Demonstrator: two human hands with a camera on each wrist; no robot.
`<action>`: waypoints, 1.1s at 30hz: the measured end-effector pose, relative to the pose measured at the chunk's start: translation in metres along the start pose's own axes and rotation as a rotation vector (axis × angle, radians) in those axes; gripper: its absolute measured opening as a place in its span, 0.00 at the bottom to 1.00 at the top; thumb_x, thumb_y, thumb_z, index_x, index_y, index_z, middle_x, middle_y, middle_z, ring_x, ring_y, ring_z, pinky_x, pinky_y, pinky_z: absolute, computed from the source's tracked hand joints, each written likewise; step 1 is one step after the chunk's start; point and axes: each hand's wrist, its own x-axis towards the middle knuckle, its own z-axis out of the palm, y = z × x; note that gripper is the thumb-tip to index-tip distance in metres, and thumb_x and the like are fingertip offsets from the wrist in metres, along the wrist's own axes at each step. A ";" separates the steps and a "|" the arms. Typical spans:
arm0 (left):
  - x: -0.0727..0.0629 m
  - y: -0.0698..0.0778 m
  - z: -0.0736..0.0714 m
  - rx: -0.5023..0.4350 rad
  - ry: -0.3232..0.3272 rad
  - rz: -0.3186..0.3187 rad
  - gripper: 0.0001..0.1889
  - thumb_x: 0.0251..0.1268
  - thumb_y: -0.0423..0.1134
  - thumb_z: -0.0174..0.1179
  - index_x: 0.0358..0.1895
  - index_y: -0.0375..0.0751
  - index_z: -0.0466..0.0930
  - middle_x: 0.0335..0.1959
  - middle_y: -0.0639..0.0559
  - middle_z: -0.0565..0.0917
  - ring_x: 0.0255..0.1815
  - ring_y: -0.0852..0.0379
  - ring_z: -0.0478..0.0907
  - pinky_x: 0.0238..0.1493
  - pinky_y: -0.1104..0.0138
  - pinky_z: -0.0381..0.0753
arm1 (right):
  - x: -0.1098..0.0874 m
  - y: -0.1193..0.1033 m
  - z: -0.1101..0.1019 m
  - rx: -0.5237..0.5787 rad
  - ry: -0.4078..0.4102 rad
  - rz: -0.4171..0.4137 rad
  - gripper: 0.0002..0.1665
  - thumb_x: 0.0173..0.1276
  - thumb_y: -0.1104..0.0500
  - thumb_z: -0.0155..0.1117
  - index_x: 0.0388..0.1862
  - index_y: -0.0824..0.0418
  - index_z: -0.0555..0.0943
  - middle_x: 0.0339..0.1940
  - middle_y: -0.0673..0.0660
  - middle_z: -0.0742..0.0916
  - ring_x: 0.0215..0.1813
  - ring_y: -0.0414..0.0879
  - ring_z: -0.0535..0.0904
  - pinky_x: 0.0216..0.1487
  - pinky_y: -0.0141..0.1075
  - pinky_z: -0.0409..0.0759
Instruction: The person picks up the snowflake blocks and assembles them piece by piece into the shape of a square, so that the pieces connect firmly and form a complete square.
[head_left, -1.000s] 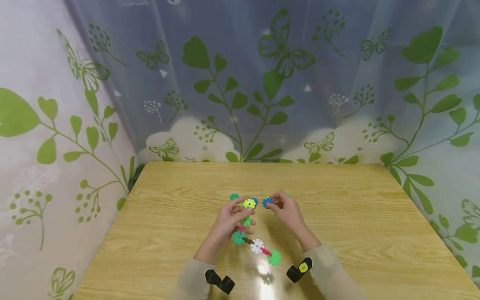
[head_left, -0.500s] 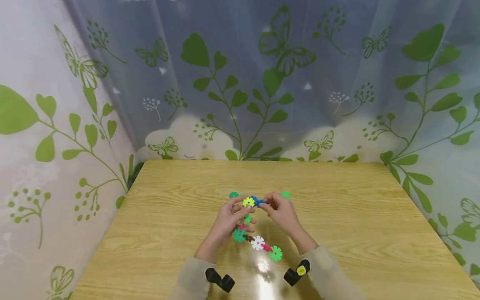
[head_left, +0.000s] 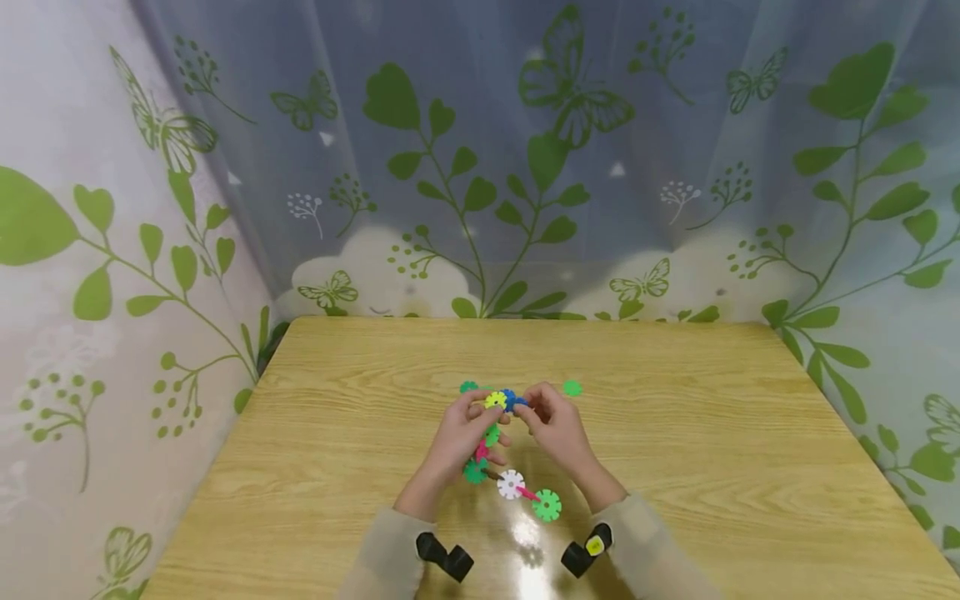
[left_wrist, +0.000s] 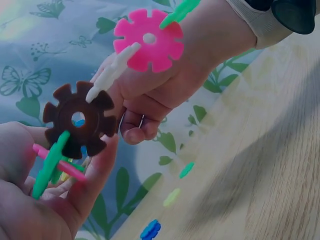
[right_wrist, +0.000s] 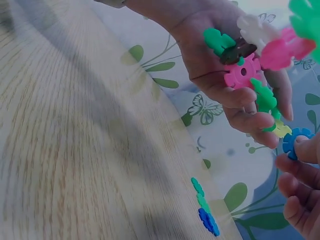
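My left hand (head_left: 459,429) pinches the yellow interlocking disc (head_left: 495,402) near the upper end of a chain of notched plastic discs. From there the chain hangs down past the palm through green and pink discs to a white disc (head_left: 511,484) and a bright green end disc (head_left: 547,505). Beside the yellow disc is a blue disc (head_left: 508,398). My right hand (head_left: 558,425) pinches another blue disc (head_left: 521,405) between thumb and fingers, right at the first blue one. A brown disc (left_wrist: 57,112) and a pink disc (left_wrist: 167,37) of the chain loom large in the left wrist view.
Loose discs lie on the wooden table (head_left: 675,433): a dark green disc (head_left: 468,387) beyond my left hand and a light green disc (head_left: 572,388) beyond my right. The right wrist view shows a loose blue disc (right_wrist: 209,222). A leaf-patterned curtain (head_left: 480,167) hangs behind the table.
My right hand has moved left, bringing its blue disc from a gap up against the blue disc beside the yellow one. The light green loose disc has come into fuller view. My left hand keeps its pinch.
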 end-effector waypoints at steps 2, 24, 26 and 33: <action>0.000 0.001 0.001 0.028 0.010 0.004 0.26 0.67 0.41 0.56 0.63 0.35 0.60 0.45 0.30 0.76 0.27 0.44 0.82 0.22 0.52 0.84 | 0.000 0.008 0.003 -0.024 0.011 -0.031 0.03 0.63 0.71 0.60 0.34 0.69 0.75 0.26 0.62 0.82 0.21 0.44 0.71 0.18 0.27 0.69; -0.003 0.003 0.004 0.162 0.008 0.049 0.16 0.70 0.34 0.50 0.57 0.31 0.71 0.39 0.32 0.74 0.33 0.34 0.80 0.23 0.55 0.85 | 0.002 0.032 0.010 -0.177 0.041 -0.354 0.07 0.56 0.73 0.67 0.25 0.64 0.79 0.19 0.51 0.81 0.20 0.34 0.65 0.15 0.25 0.65; -0.004 0.002 0.005 0.163 0.019 0.035 0.19 0.70 0.34 0.51 0.61 0.31 0.68 0.38 0.33 0.75 0.33 0.35 0.81 0.23 0.55 0.85 | 0.002 0.033 0.010 -0.173 0.029 -0.335 0.07 0.56 0.72 0.67 0.24 0.63 0.79 0.19 0.52 0.81 0.20 0.35 0.65 0.15 0.26 0.66; -0.005 0.002 0.010 0.172 0.063 0.030 0.27 0.69 0.33 0.52 0.68 0.30 0.57 0.40 0.32 0.76 0.33 0.36 0.81 0.23 0.56 0.85 | 0.003 0.033 0.009 -0.203 0.014 -0.278 0.08 0.57 0.70 0.67 0.25 0.61 0.78 0.19 0.52 0.81 0.21 0.36 0.67 0.17 0.27 0.68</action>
